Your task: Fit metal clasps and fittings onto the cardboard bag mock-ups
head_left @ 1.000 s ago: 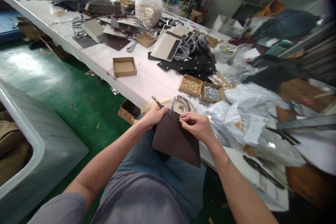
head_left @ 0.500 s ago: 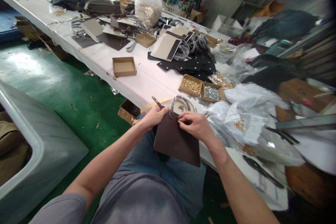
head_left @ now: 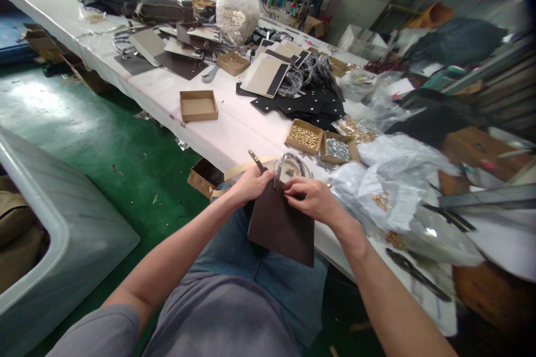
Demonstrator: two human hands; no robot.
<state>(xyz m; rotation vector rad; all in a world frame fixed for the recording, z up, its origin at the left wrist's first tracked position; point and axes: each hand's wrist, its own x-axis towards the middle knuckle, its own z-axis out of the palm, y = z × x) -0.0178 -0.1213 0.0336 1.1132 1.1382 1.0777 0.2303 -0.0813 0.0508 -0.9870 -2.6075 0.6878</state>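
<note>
A dark brown bag panel [head_left: 285, 226] hangs tilted over my lap, its top at the table edge. My left hand [head_left: 254, 183] is closed on the panel's upper left corner. A dark strip with a metal fitting [head_left: 256, 159] sticks up beyond that hand's thumb. A looped bag handle in clear wrap [head_left: 278, 170] stands at the panel's top edge, between my hands. My right hand [head_left: 310, 196] is closed in a pinch against the panel by the handle's base. Whatever lies between those fingertips is too small and hidden to name.
Small boxes of gold [head_left: 304, 136] and silver fittings [head_left: 337, 148] stand just beyond my hands. An open cardboard box [head_left: 199, 107] is at the table's left edge. Plastic bags [head_left: 397, 178] crowd the right. A large grey bin [head_left: 84, 234] stands at lower left.
My left hand and the panel's top have shifted slightly right, so the panel has turned a little. The handle moved with it, closer to my right fingertips, which stay pinched.
</note>
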